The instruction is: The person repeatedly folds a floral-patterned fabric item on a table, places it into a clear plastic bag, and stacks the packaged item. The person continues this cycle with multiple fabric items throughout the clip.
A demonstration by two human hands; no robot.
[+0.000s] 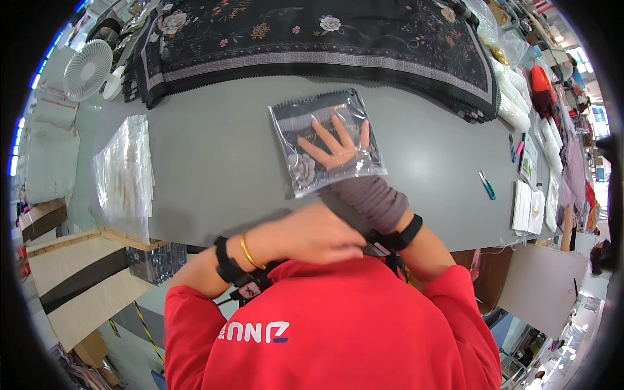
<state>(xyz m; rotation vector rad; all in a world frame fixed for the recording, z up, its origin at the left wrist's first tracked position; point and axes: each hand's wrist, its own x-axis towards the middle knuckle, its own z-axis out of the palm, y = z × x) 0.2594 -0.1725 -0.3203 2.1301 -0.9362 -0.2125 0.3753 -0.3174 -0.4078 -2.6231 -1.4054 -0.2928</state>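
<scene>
The right hand (335,146) lay flat, palm down, with all five fingers spread apart, pressing on a clear plastic bag (325,140) and gripping nothing. The bag held a folded dark floral fabric and rested on the grey table (214,156), just below the centre of the table's far half. The right forearm ran from the bag back toward the body, covered by a grey-mauve sleeve (374,198) and ringed by a black wrist strap (403,234) near the table's front edge. The left hand (312,234) was held close to the chest at the table's near edge, knuckles up and fingers curled inward toward the right forearm; whether it closed on anything could not be told. The left wrist carried a gold bangle (247,250) and a black strap (224,260). A large dark floral cloth (312,36) was spread along the table's far edge. A stack of clear bags (123,172) lay at the left end, with a small white fan (88,68) beyond it. Small teal snips (487,185) lay to the right, well apart from the bag.
</scene>
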